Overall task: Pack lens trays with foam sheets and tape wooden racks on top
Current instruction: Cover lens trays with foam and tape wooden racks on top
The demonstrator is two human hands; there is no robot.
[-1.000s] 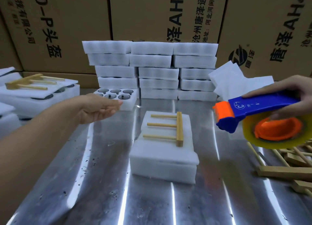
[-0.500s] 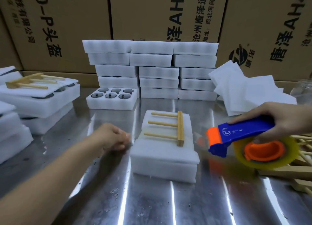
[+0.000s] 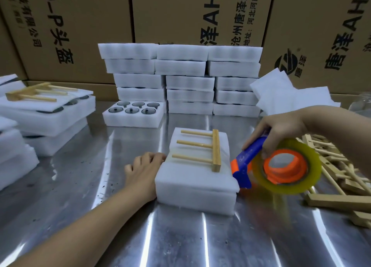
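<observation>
Braces left hand (image 3: pixel 143 171) against the left side of the foam-covered tray (image 3: pixel 194 186) at the centre of the steel table (image 3: pixel 180 236), fingers curled at its upper edge; cannot tell whether pinching. Grips tape dispenser (image 3: pixel 249 160) in right hand (image 3: pixel 281 128), fingers wrapped round the blue handle, orange nose touching the tray's right edge. Bears wooden rack (image 3: pixel 215 150) flat on top, prongs pointing left. Behind: open lens tray (image 3: pixel 132 119), stacked foam packs (image 3: pixel 180 76). At right: loose foam sheets (image 3: pixel 285 94), heap of racks (image 3: pixel 341 176).
</observation>
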